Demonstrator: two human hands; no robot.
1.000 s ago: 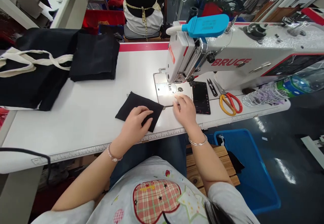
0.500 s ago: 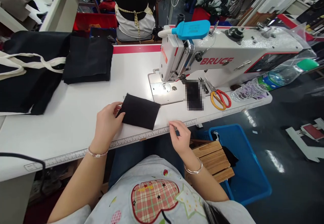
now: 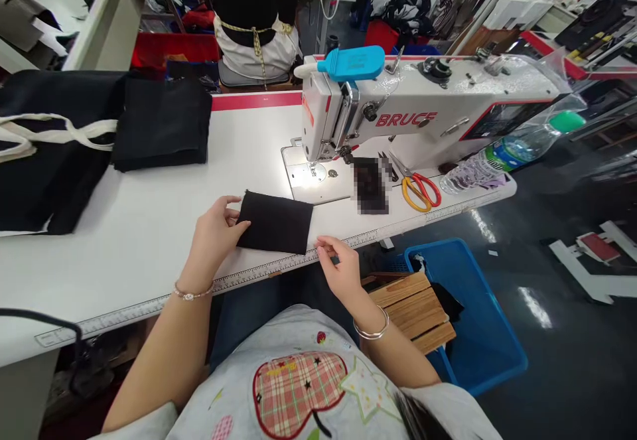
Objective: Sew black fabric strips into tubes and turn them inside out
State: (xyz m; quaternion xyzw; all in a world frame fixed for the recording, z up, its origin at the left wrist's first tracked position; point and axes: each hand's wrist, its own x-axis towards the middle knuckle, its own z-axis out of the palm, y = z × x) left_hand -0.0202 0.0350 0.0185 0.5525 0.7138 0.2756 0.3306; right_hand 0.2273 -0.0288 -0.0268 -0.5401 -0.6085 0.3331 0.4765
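Since the frame a second ago: right hand has drawn back from the needle plate to the table's front edge; left hand has slid off the top of the black cloth to its left side. Cloth now lies squarer to the edge.

Writing: "BRUCE", red capitals, on the arm of the white sewing machine. Marks on the blue tag atop it too faint to read. Bottle, green and blue label, wording illegible. Measuring strip along the table edge, figures too small.

Pose: left forearm angled forward, thumb laid over the cloth's left edge, forefinger stretched ahead near the upper corner; cannot tell whether the fingers pinch from beneath. Right wrist bent inward, fingers loosely curled, thumb and forefinger tips near each other, nothing seen between them, just beside the cloth's near right corner.

Cloth flat on the white table, in front of the needle plate, between the hands.
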